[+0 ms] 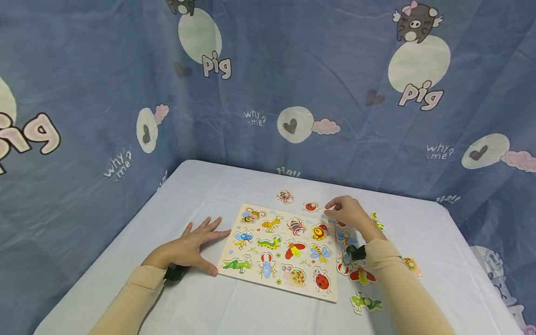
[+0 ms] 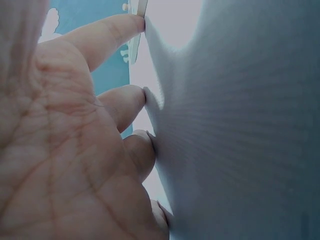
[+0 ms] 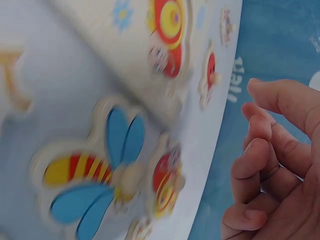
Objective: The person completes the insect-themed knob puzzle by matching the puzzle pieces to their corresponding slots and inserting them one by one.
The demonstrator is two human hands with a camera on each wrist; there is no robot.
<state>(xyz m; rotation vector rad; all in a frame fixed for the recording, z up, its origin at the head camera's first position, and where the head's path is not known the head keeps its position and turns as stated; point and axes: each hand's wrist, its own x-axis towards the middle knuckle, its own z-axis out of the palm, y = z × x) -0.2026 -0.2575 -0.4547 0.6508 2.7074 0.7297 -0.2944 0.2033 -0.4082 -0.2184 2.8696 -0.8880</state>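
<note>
A wooden insect puzzle board (image 1: 307, 289) lies flat on the white table. My left hand (image 1: 186, 249) rests at its left side with fingers spread, the thumb at the near left corner and the index finger at the left edge. Over the far right corner is my right hand (image 1: 345, 211), its fingers loosely bent and nothing between them. A ladybug piece (image 1: 311, 207) lies just left of these fingertips, beyond the board. Below the hand, the right wrist view shows a blue-winged bee piece (image 3: 82, 170) and a red-and-yellow bug piece (image 3: 165, 187), both with knobs.
A spider piece (image 1: 285, 197) lies beyond the board's far edge. To the right are a caterpillar piece (image 1: 378, 221), a red-winged piece (image 1: 362, 275), a grasshopper piece (image 1: 365, 303) and a snail piece (image 1: 412, 267). A blue printed curtain (image 1: 234, 139) hangs behind the table.
</note>
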